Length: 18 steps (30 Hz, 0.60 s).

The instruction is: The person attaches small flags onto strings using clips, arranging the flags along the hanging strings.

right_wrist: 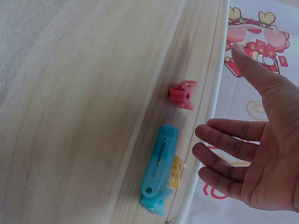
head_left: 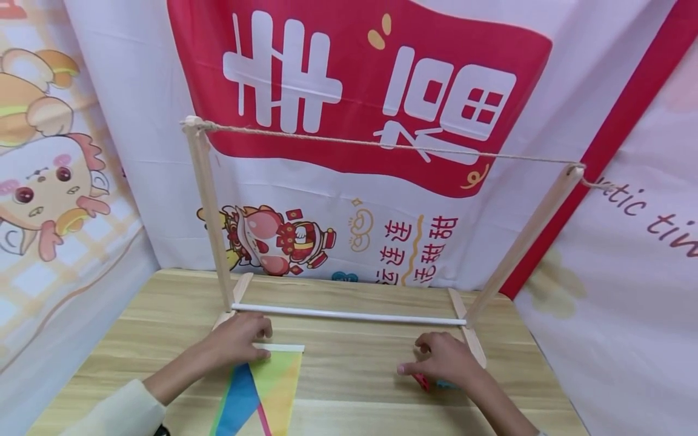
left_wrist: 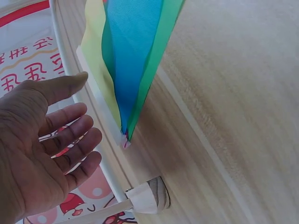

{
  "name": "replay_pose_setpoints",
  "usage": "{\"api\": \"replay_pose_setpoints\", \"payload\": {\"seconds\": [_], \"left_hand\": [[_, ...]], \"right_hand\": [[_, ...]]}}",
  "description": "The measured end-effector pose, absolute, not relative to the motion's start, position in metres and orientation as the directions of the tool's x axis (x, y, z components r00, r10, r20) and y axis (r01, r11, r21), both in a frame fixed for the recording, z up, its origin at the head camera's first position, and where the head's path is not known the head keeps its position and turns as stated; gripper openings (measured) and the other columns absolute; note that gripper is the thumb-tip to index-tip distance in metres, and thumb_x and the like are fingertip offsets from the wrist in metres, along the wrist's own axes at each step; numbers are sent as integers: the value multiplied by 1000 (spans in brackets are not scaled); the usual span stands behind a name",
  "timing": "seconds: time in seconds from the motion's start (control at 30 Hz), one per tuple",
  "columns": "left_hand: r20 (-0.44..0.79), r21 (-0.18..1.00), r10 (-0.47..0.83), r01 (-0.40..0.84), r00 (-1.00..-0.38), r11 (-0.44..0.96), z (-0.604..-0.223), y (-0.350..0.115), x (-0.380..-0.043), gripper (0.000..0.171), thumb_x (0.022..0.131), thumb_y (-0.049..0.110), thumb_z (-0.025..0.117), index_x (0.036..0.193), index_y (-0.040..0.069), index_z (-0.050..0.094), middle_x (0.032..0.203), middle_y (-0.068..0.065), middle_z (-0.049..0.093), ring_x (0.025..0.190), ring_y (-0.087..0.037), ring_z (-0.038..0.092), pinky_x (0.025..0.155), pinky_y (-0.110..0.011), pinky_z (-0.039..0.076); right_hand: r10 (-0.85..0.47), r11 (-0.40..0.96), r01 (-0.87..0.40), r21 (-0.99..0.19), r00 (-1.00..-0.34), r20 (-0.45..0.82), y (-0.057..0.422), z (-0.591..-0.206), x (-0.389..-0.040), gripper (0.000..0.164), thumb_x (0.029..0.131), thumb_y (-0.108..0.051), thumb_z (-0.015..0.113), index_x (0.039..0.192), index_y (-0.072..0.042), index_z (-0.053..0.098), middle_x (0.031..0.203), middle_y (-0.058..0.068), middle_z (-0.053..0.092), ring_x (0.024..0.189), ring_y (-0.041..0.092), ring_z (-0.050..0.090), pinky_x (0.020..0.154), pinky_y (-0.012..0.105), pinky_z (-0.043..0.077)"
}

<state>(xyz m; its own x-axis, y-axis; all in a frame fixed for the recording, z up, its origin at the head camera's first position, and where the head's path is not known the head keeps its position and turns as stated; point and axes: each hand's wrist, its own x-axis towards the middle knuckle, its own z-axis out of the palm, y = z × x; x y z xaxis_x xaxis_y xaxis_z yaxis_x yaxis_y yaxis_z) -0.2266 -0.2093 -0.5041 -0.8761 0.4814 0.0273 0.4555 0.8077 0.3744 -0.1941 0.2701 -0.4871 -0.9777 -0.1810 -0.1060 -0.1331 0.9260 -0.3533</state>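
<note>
Cloth (head_left: 275,376) in front of the white bar (head_left: 349,315) is best pinched by its white edge (head_left: 286,348), left hand (head_left: 239,338) and right hand (head_left: 448,360) both loose and empty.

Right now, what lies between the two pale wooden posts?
The head view shows thin beige twine joining their tops and a white rod spanning their bases.

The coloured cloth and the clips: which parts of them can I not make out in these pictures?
Coloured cloth: lower end cut off by the bottom edge, head view.
White strip: left end hidden by the left hand, head view.
Yellow clip: partly hidden by the long blue clip, right wrist view.
</note>
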Motion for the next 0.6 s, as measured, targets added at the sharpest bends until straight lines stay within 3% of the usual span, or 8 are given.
{"api": "replay_pose_setpoints", "payload": {"seconds": [0.27,0.4,0.6], "left_hand": [[24,371,482,455,-876,810,-507,-210,-225,25,84,25,99,97,18,79,92,8,70,82,-6,58,77,-32,59],[24,358,486,461,-874,812,-508,-209,-225,20,87,21,97,94,19,78,88,10,67,81,-6,55,75,-31,56],[26,352,500,476,-866,806,-509,-208,-226,19,88,15,94,90,19,76,83,9,64,78,-8,51,70,-31,49]], "right_hand": [[-210,926,-173,-334,-975,-77,270,-492,-191,63,72,-64,102,106,-16,82,83,-10,66,82,9,61,74,40,57],[-242,916,-205,-345,-968,-65,269,-493,-188,56,71,-61,104,92,-17,76,75,-12,62,75,8,58,67,34,50],[-277,906,-241,-348,-959,-56,269,-495,-186,56,71,-59,105,83,-18,68,72,-11,57,70,8,52,63,31,43]]}}
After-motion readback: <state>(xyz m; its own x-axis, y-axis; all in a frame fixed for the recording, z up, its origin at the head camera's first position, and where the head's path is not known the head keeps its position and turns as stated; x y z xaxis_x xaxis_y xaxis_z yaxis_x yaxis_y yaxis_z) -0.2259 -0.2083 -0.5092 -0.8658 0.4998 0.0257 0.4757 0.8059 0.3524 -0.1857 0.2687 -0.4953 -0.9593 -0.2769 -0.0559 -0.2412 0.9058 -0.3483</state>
